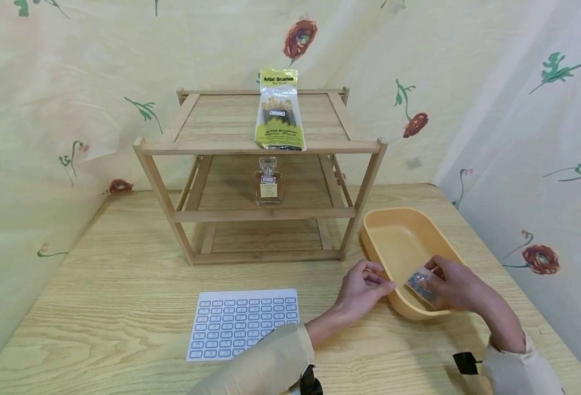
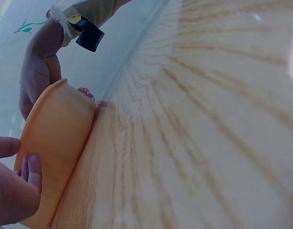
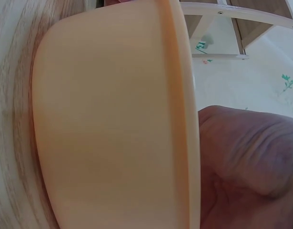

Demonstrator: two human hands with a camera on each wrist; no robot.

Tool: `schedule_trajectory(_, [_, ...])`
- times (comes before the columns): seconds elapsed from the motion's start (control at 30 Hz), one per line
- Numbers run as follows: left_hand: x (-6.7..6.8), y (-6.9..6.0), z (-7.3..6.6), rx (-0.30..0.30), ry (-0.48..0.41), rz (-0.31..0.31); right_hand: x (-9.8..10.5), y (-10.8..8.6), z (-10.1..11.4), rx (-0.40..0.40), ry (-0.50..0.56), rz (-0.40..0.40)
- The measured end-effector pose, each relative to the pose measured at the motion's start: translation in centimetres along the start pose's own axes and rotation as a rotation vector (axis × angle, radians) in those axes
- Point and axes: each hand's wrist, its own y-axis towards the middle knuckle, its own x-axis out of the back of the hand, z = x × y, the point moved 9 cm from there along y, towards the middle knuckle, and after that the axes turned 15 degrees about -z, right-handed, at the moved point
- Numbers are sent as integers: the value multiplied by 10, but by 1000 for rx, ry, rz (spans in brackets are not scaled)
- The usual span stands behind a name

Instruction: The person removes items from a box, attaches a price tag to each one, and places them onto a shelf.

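Note:
My right hand [image 1: 455,282] reaches into a yellow plastic basin [image 1: 399,225] and grips a small clear packet [image 1: 423,285] with grey-blue bits inside; its exact kind is unclear. The packet is tilted low inside the basin, partly covered by the fingers. In the right wrist view the basin wall [image 3: 108,114] hides the fingertips and packet, leaving the back of the hand visible. At the basin's near left side, my left hand [image 1: 361,291] touches the rim with its thumb, other fingers loosely bent beside the outer wall. The left wrist view shows this hand [image 2: 15,191] by the basin too.
A three-tier wooden rack [image 1: 265,214] stands behind. On its top lies a pack of artist brushes [image 1: 278,112]; a perfume bottle [image 1: 268,184] stands on the middle shelf. A sheet of numbered labels [image 1: 241,323] lies on the wooden table [image 1: 97,307]. Flowered cloth [image 1: 468,82] surrounds the table.

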Motion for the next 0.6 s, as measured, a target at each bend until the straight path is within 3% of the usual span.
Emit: schedule_trajectory(0.6, [0, 0, -1, -7, -11, 0, 13, 0, 5, -12, -34, -104])
